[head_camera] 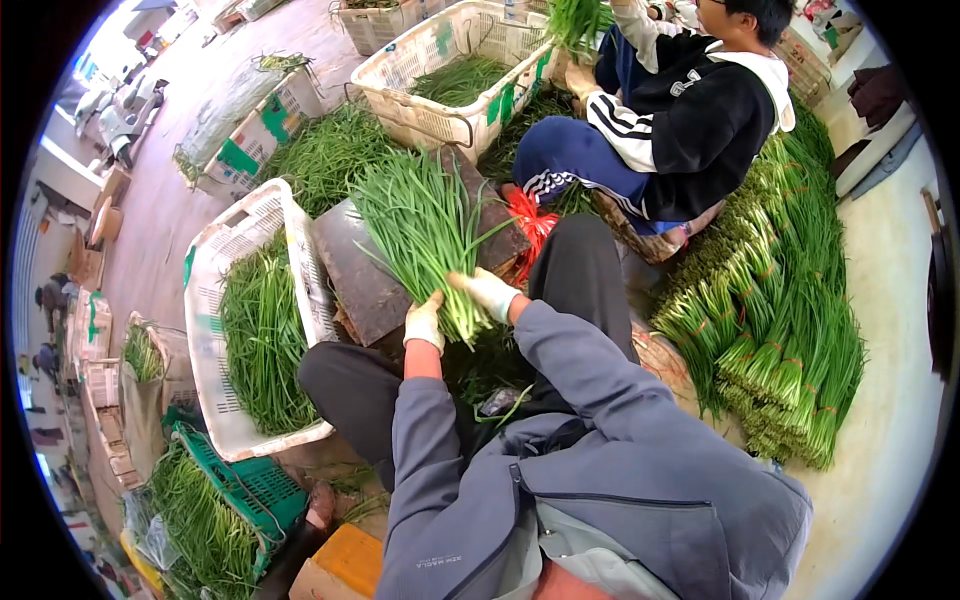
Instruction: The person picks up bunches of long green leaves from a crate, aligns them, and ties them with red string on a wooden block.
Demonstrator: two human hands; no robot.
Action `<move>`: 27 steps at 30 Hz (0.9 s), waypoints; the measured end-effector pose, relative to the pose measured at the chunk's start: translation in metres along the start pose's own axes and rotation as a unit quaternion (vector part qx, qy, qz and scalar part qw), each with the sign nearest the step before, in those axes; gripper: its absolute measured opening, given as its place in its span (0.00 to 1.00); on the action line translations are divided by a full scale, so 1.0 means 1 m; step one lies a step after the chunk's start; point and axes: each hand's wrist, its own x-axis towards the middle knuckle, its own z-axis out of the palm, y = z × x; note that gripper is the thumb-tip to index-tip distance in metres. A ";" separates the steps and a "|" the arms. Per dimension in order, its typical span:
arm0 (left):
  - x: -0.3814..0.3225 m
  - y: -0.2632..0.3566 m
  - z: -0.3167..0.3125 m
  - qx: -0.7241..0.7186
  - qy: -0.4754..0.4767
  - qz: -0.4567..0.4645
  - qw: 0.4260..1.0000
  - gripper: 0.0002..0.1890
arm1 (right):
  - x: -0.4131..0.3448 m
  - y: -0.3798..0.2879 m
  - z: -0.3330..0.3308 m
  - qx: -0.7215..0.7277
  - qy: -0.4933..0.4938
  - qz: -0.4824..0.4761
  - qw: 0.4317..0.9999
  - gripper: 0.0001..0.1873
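Note:
Both my hands wear pale gloves with the fingertips bare. My left hand (425, 321) grips the lower left side of a bunch of green garlic chives (420, 232) near its pale cut ends. On the other side of the same stems, my right hand (484, 291) closes around them, its thumb and fingers partly hidden or blurred. The leaves fan out away from me over a dark metal board (360, 274). Red plastic ties (531, 221) hang just beyond my right hand. Loose chives (262, 337) fill a white plastic crate (201, 360) beside my left knee.
A person (690, 112) sits close at the upper right, handling greens. Tied chive bundles (780, 322) are stacked along the right wall. Another white crate (480, 112) stands ahead, with loose greens (330, 157) beside it. A green crate (247, 480) and an orange box (349, 559) lie lower left.

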 end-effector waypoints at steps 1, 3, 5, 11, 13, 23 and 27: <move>0.003 0.004 -0.019 0.079 0.072 -0.004 0.994 0.28 | -0.006 -0.006 0.022 -0.197 0.003 -0.048 0.979 0.32; -0.009 0.006 -0.001 0.055 -0.051 -0.023 0.997 0.46 | -0.004 0.007 0.000 -0.136 0.012 -0.060 0.989 0.32; 0.000 0.008 0.010 0.007 0.049 -0.022 0.999 0.37 | 0.010 0.009 -0.019 -0.142 0.073 -0.016 0.987 0.29; 0.005 0.008 -0.003 -0.156 -0.081 -0.027 0.984 0.27 | 0.003 0.003 -0.011 0.104 0.072 0.010 0.992 0.19; 0.015 0.010 -0.028 -0.122 -0.112 -0.028 0.986 0.31 | -0.009 -0.017 0.014 0.022 0.008 0.012 1.000 0.20; -0.003 0.007 -0.001 0.059 -0.148 0.028 0.987 0.29 | -0.003 -0.013 -0.008 -0.074 0.040 0.002 0.996 0.34; -0.001 0.014 -0.007 0.135 -0.095 0.060 0.984 0.26 | 0.005 -0.001 -0.014 -0.228 0.143 0.028 0.963 0.36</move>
